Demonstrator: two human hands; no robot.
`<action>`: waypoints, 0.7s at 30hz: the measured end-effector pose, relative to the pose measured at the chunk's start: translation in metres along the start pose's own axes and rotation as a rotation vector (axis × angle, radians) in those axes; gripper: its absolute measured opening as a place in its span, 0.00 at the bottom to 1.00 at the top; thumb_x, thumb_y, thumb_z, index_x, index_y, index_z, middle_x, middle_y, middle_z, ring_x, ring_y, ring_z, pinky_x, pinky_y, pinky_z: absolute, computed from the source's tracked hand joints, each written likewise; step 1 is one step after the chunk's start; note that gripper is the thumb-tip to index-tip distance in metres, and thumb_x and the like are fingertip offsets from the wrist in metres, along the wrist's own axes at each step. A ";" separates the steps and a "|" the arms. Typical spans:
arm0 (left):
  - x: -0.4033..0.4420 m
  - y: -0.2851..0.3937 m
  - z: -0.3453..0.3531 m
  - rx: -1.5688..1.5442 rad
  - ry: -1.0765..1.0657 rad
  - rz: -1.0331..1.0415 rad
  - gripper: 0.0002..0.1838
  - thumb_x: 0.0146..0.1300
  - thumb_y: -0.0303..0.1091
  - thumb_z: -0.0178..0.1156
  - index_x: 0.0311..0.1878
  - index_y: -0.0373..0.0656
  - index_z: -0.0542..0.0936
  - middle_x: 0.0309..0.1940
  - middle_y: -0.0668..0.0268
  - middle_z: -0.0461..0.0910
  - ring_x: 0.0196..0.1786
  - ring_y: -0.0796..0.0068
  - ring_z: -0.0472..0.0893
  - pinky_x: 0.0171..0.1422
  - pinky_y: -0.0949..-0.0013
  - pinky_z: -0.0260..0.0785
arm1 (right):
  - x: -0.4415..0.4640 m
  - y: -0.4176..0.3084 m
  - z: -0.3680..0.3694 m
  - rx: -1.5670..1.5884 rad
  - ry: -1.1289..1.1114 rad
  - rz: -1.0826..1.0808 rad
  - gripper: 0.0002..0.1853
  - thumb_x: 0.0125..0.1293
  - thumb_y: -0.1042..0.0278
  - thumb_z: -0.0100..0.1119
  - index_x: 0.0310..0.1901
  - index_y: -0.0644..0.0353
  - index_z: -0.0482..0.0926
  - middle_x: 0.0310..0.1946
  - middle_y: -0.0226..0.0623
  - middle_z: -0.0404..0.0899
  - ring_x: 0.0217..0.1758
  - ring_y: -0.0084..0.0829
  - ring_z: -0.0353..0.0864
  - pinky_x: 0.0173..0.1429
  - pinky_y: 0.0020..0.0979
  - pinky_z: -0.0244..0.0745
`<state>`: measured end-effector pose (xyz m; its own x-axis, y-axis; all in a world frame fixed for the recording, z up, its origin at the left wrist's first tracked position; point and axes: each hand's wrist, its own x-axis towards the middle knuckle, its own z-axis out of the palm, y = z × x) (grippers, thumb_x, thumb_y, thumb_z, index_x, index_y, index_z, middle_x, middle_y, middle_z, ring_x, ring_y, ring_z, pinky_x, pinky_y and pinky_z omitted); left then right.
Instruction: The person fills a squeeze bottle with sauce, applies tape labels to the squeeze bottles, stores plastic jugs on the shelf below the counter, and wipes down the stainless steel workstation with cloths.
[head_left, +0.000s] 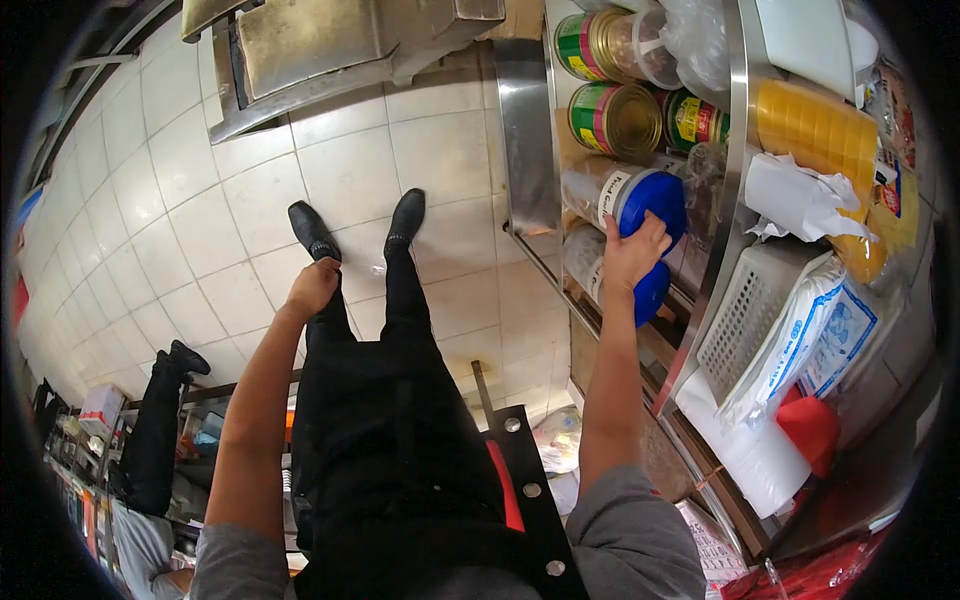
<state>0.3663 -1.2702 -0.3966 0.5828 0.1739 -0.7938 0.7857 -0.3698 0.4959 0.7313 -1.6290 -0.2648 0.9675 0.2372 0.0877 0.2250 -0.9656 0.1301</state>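
Note:
My right hand (pixel 637 250) reaches into the steel shelf on the right, its fingers curled over the blue lid (pixel 655 205) of a clear plastic jar (pixel 590 188). The jar lies with its lid toward me and bears a white label with printed letters, partly readable. Just below it is a second jar with a blue lid (pixel 652 295), close under my wrist. My left hand (pixel 316 287) hangs low in front of my left leg, over the tiled floor. Its fingers are curled in, and I see nothing in them.
Large tins (pixel 612 115) with green labels stand beyond the jars. The upper shelf holds a yellow stack (pixel 815 140), a grey basket (pixel 750 310) and a white roll (pixel 745 440). Steel equipment (pixel 320 50) stands ahead. Another person's leg (pixel 152 430) shows at left.

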 end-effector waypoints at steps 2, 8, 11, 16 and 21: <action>0.001 0.001 -0.004 0.002 0.001 0.000 0.14 0.65 0.31 0.53 0.51 0.37 0.79 0.37 0.52 0.84 0.42 0.57 0.84 0.49 0.60 0.75 | 0.002 -0.003 0.000 0.006 -0.017 0.005 0.35 0.52 0.47 0.72 0.54 0.64 0.74 0.50 0.47 0.73 0.53 0.50 0.69 0.57 0.47 0.67; 0.005 -0.014 0.001 0.043 -0.021 -0.007 0.15 0.64 0.32 0.53 0.51 0.37 0.79 0.40 0.50 0.84 0.45 0.54 0.84 0.52 0.58 0.74 | 0.001 -0.009 -0.009 -0.050 0.020 -0.051 0.29 0.58 0.51 0.69 0.52 0.64 0.75 0.49 0.47 0.75 0.49 0.49 0.73 0.53 0.45 0.70; 0.005 -0.014 0.005 0.059 -0.037 -0.015 0.15 0.64 0.32 0.52 0.51 0.37 0.79 0.42 0.49 0.83 0.48 0.52 0.83 0.54 0.57 0.74 | 0.007 0.028 -0.021 0.612 0.124 0.068 0.13 0.70 0.63 0.58 0.49 0.64 0.78 0.44 0.45 0.81 0.43 0.42 0.79 0.50 0.36 0.74; 0.001 -0.007 0.009 0.042 -0.055 -0.036 0.16 0.64 0.33 0.52 0.52 0.40 0.80 0.42 0.48 0.84 0.48 0.50 0.83 0.55 0.57 0.74 | 0.038 0.129 0.018 0.903 0.264 1.085 0.25 0.72 0.54 0.55 0.58 0.70 0.74 0.55 0.51 0.77 0.53 0.46 0.78 0.56 0.42 0.72; 0.001 -0.010 0.014 0.004 -0.069 -0.075 0.16 0.64 0.32 0.51 0.51 0.39 0.80 0.43 0.48 0.84 0.49 0.51 0.83 0.56 0.57 0.74 | 0.048 0.218 0.076 -0.113 -0.356 0.620 0.38 0.72 0.39 0.48 0.68 0.67 0.66 0.65 0.53 0.71 0.61 0.45 0.77 0.65 0.39 0.71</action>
<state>0.3564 -1.2794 -0.4074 0.5067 0.1381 -0.8510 0.8258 -0.3613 0.4331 0.8356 -1.8365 -0.3071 0.8967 -0.4179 -0.1460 -0.3718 -0.8900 0.2641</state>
